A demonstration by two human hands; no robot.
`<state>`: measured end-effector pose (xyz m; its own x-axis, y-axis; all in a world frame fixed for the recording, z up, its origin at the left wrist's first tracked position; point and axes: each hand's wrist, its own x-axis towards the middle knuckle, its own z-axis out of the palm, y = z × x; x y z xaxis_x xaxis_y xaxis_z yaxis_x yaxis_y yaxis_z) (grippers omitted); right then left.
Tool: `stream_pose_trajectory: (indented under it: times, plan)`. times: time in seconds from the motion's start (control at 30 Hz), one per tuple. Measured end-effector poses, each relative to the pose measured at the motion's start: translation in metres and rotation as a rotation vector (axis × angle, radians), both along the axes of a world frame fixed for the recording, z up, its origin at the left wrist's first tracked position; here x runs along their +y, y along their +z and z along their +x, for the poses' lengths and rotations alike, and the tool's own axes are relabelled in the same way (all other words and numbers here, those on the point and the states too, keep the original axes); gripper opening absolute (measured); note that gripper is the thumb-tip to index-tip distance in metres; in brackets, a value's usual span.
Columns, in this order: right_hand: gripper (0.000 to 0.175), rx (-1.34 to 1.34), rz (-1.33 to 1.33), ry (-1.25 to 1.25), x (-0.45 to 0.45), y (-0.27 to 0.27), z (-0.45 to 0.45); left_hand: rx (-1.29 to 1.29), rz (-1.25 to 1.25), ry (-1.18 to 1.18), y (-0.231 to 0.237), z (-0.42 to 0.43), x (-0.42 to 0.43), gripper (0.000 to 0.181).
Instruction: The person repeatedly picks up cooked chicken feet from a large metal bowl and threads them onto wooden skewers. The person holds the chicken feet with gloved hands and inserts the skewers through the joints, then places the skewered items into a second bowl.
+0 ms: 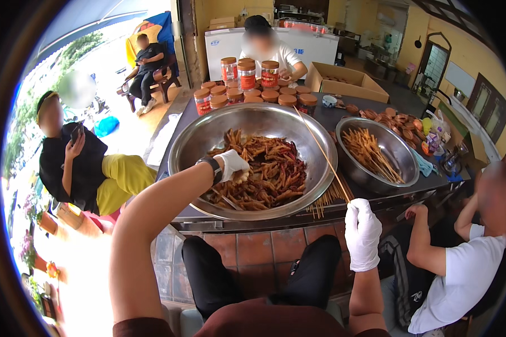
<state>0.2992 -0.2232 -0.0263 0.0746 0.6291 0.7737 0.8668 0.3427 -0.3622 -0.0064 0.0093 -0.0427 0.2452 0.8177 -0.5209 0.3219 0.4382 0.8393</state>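
Observation:
A large stainless steel bowl [316, 122] holds a heap of brown, sauced chicken feet [278, 177] with dark red chillies among them. Over the left part of the heap, my gloved left hand [234, 166] has its fingers curled at the food; whether a piece is between them cannot be told. Beside it, a metal utensil's handle [227, 199] lies in the bowl. To the right of the bowl, my gloved right hand [362, 236] grips a long thin wooden skewer [324, 152] by its lower end, its tip pointing up and left. More bare skewers [327, 198] lie under the bowl's right rim.
A smaller steel bowl [411, 168] holds loaded skewers [371, 151]. Red-labelled jars [246, 78] stand behind, near a cardboard box [350, 82] and loose brown lids [400, 122]. One person sits across the table, another close at right; two more sit at left.

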Motion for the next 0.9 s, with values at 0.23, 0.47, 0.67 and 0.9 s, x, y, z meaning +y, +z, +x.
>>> stream_pose_trajectory:
  times: [0.23,0.47,0.67,0.9]
  plan:
    - [0.013,-0.055,-0.026,-0.002,0.004,0.005,-0.026,-0.569,0.176,0.186,0.03,0.008,0.006,0.008]
    - [0.013,-0.102,-0.006,0.026,0.001,0.005,-0.038,-0.492,0.115,0.24,0.005,0.002,0.03,0.003]
    - [0.012,-0.141,-0.036,0.035,-0.003,0.003,-0.04,-0.492,0.13,0.297,-0.005,-0.015,0.036,0.013]
    - [0.012,-0.158,-0.114,0.09,-0.007,0.0,-0.046,-0.747,0.111,0.321,0.013,-0.011,0.018,0.023]
